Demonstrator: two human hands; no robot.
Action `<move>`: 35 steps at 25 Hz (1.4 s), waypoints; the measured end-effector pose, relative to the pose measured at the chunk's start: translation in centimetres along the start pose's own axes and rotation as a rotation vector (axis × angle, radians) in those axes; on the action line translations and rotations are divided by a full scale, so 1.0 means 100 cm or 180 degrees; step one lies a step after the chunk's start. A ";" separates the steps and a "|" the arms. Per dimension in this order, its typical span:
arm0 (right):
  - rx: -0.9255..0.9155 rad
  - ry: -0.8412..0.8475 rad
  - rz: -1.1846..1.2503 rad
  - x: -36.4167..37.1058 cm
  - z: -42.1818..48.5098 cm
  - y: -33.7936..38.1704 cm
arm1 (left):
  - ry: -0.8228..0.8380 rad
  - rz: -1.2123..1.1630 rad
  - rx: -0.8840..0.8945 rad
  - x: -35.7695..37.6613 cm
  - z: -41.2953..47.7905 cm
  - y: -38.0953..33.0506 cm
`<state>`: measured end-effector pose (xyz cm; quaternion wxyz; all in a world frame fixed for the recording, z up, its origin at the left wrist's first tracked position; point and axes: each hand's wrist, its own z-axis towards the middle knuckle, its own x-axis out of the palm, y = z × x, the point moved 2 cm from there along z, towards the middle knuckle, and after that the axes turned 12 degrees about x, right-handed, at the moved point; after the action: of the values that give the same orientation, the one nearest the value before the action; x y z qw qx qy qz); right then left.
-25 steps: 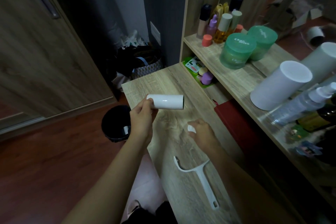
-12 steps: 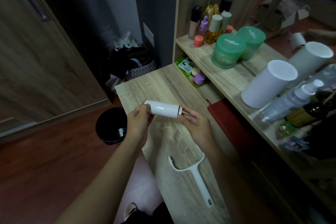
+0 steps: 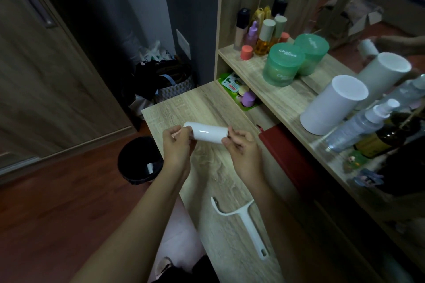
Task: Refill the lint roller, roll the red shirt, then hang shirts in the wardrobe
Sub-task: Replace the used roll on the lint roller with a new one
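**Refill Roll Held Above Worktop**

We held the white refill roll (image 3: 208,136) level above the worktop (image 3: 207,103). Our left hand (image 3: 178,145) gripped its left end with curled fingers. Our right hand (image 3: 243,150) pinched its right end. The roller handle (image 3: 243,220) lay flat on the worktop at 6 o'clock from the roll. A black bin (image 3: 138,161) stood on the floor at 8 o'clock.

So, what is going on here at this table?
A person holds a white roll above the wooden table, the left hand gripping one end and the right hand pinching the other. The white roller handle lies bare on the table, nearer the person, so the refill is not yet mounted. A black bin stands on the floor to the left.
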<state>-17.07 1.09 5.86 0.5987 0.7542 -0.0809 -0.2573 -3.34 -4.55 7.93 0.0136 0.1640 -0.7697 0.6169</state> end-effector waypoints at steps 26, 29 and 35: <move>0.2053 -0.0572 -0.1632 -0.016 -0.085 -0.090 | 0.0541 -0.0756 -0.1600 0.000 -0.019 0.016; 0.1475 -0.0528 -0.1597 -0.023 -0.078 -0.052 | 0.0759 -0.0340 -0.1362 -0.010 -0.009 0.012; 0.0630 0.0102 -0.1502 -0.031 -0.059 0.017 | 0.1373 0.0638 -0.0371 -0.023 0.002 -0.002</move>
<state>-16.53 7.04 9.26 0.4466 0.8111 0.0821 -0.3687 -1.11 -4.19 7.55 0.1258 -0.0498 -0.7956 0.5905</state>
